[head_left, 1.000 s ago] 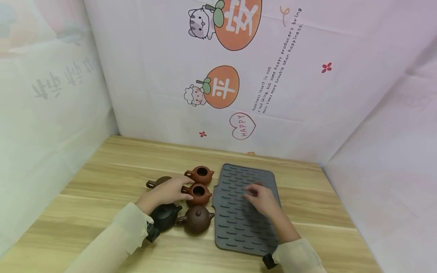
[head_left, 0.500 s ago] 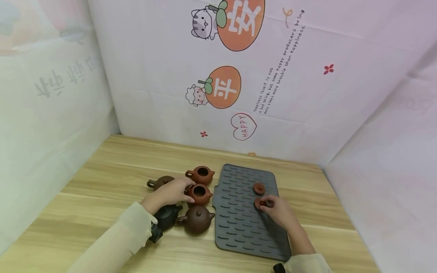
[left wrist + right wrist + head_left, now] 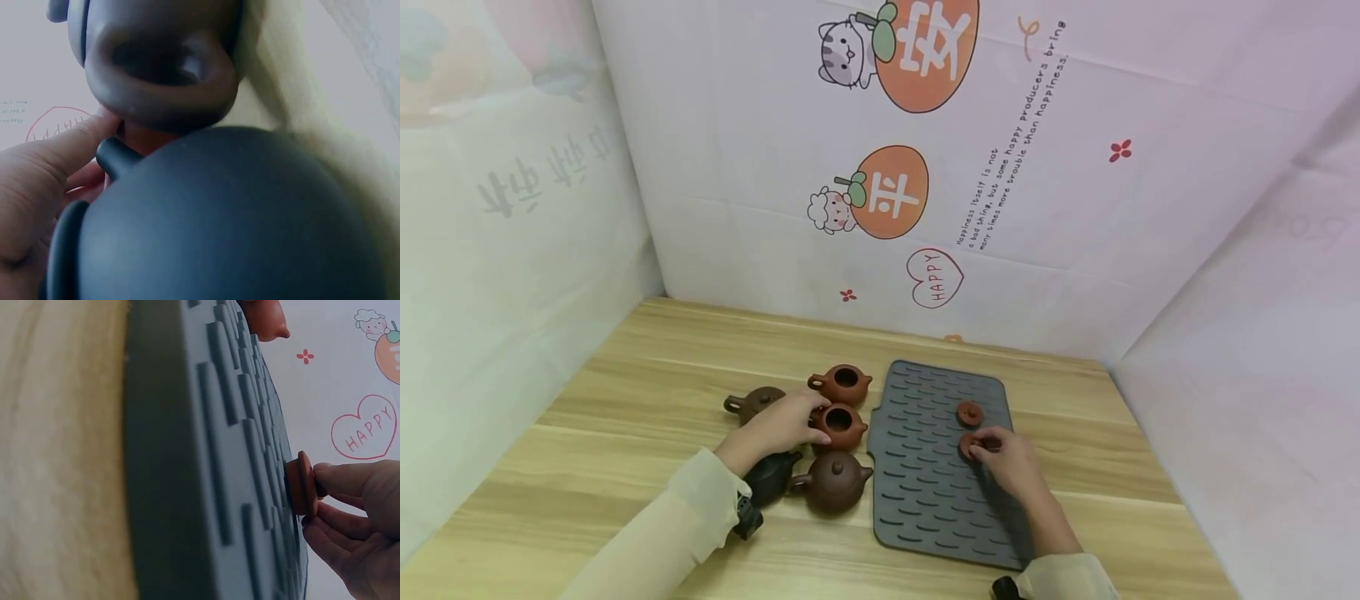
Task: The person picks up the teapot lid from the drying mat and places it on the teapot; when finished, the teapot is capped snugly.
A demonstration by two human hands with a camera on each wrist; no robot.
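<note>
My right hand (image 3: 1017, 467) pinches the knob of a reddish-brown teapot lid (image 3: 302, 486), which sits on the dark grey ridged mat (image 3: 917, 500). A second such lid (image 3: 970, 413) lies on the mat just beyond it. My left hand (image 3: 778, 429) holds a small reddish teapot (image 3: 842, 433) with no lid, thumb and forefinger at its handle side. Behind that one stands another lidless reddish teapot (image 3: 841, 384). In the left wrist view, a black teapot (image 3: 231, 219) and a brown teapot's handle (image 3: 162, 103) hide most of what the left fingers grip.
A dark brown lidded teapot (image 3: 833, 487) stands in front of the held one. The brown teapot (image 3: 752, 403) is beyond my left wrist, and the black one is partly under it. Printed cloth walls (image 3: 737, 208) close off the back and sides of the wooden table (image 3: 587, 433).
My right hand has moved nearer and rightward, uncovering the farther lid, and now pinches the nearer lid. My left hand stays at the reddish teapot.
</note>
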